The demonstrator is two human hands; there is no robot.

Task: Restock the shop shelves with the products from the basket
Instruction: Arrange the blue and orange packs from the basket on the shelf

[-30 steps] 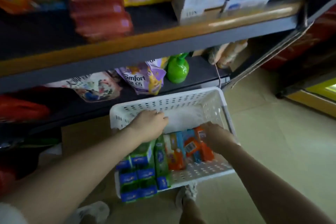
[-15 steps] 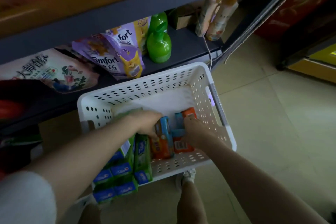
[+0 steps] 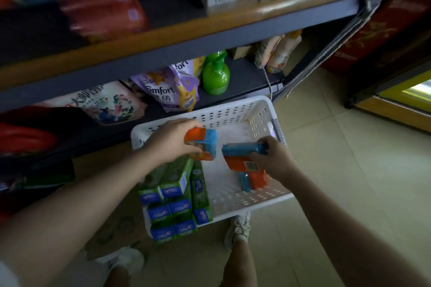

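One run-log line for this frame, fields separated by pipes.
left hand grips orange-blue box | right hand grips orange-blue boxes | both above white basket | green boxes in basket

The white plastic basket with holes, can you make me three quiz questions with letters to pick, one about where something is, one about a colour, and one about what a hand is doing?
1. Where does the white perforated plastic basket sit?
A. on the floor by the bottom shelf
B. on the top shelf
C. on a chair

2. What colour is the round pump bottle on the bottom shelf?
A. red
B. green
C. black

3. What is the left hand doing?
A. hanging idle
B. pressing flat on the floor
C. gripping an orange-and-blue box

Answers: 1 A, floor tiles surround it below the shelf; 2 B, its body is bright green; 3 C, its fingers curl round the box.
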